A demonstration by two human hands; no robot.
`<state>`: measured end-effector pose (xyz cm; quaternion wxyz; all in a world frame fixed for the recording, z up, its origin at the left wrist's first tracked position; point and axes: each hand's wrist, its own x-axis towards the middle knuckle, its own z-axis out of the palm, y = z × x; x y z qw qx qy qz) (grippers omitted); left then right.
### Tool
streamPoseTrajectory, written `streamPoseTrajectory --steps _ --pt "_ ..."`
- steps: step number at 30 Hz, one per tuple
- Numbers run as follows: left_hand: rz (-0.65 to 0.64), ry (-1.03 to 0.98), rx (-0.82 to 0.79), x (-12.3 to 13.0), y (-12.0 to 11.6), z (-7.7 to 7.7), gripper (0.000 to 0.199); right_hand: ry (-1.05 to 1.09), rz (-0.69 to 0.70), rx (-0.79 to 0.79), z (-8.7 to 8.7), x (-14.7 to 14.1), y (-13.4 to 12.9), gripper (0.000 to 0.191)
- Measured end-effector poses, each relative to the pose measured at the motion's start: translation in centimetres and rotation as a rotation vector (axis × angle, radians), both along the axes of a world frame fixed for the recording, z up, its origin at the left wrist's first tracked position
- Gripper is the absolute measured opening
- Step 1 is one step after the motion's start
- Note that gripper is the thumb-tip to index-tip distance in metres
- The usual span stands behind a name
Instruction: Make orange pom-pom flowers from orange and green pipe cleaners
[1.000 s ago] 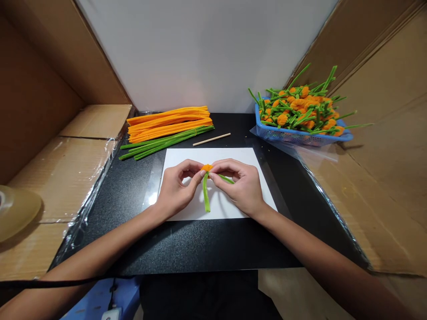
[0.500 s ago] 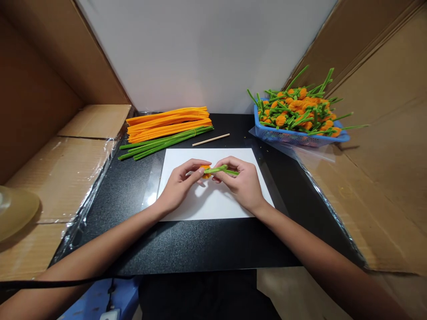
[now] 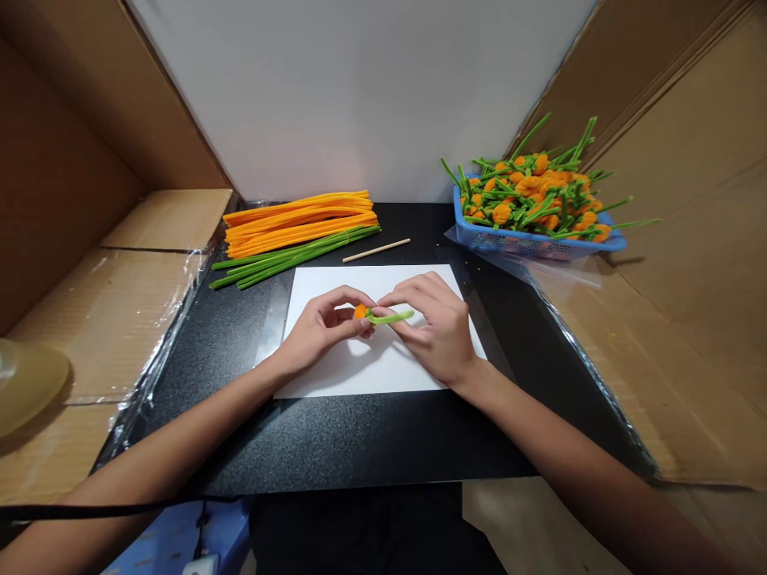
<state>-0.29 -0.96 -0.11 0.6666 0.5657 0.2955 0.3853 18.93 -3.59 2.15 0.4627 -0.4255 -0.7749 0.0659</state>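
Observation:
Over the white sheet [image 3: 335,375], my left hand [image 3: 320,326] pinches a small orange pipe-cleaner pumpkin [image 3: 360,311] between thumb and fingers. A green pipe cleaner [image 3: 392,318] runs out of its top toward the right. My right hand [image 3: 436,326] is closed with its thumb and fingertips on the green piece, close to where it meets the orange part. The fingers partly cover the orange piece, so its full shape is hidden.
Orange pipe cleaners [image 3: 300,224] and green pipe cleaners [image 3: 288,261] lie at the back left. A thin wooden stick [image 3: 376,251] rests behind the sheet. A blue basket [image 3: 539,243] heaped with orange-and-green pieces stands back right. Cardboard panels [image 3: 677,263] flank the black table [image 3: 359,447].
The orange piece has turned and shifted slightly left in my left hand. My right fingers have moved in toward its top, and one green end now points right in front of them.

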Motion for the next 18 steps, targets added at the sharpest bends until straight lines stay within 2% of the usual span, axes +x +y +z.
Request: streamPoseTrajectory --steps 4,9,14,18 --pt "0.061 0.013 -0.038 0.15 -0.26 -0.08 0.022 -0.079 -0.004 -0.001 -0.05 0.17 0.04 0.006" --pt "0.09 0.056 -0.019 0.44 -0.48 0.0 0.025 -0.036 0.04 -0.069 0.18 0.27 0.06 0.004" --pt "0.171 0.063 0.071 0.49 -0.49 0.01 0.043 0.081 0.149 -0.283 0.63 0.43 0.26 0.01" --pt "0.145 0.12 0.115 0.36 -0.52 0.07 0.025 0.131 0.149 -0.343 0.63 0.59 0.49 0.013"
